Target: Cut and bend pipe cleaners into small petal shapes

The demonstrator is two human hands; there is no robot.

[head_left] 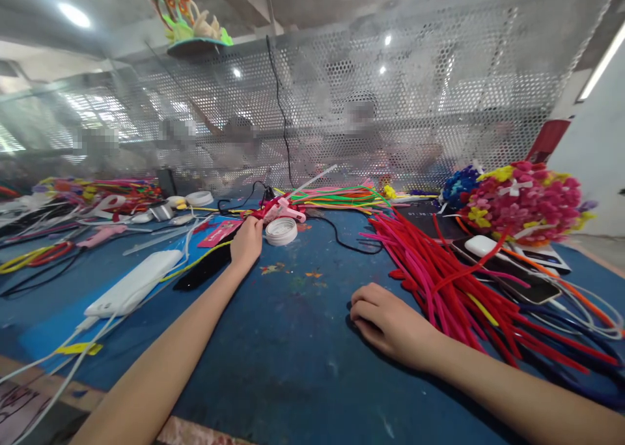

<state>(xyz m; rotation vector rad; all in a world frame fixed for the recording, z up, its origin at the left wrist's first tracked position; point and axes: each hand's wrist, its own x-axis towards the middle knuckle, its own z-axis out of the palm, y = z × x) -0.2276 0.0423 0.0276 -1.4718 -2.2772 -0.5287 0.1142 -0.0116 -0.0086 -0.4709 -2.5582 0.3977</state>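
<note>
My left hand [247, 242] is stretched forward with its fingers drawn together at a small red fuzzy piece beside a pink glue gun [283, 209]. What the fingers hold is hidden from this side. A clear glue stick slants up from behind the gun. Close by lies a white tape roll [282, 231]. My right hand [383, 318] rests on the blue table [288, 354], its fingers curled in loosely and no object showing in them. Right beside it spreads a bundle of red and pink pipe cleaners [454, 282].
A white power bank [134, 283] with cables lies on the left, near a black phone [205, 269] and another pink glue gun [102, 235]. On the right stand a pink pipe-cleaner bouquet [530, 200] and a phone [508, 272]. A perforated metal screen [322, 106] closes the back.
</note>
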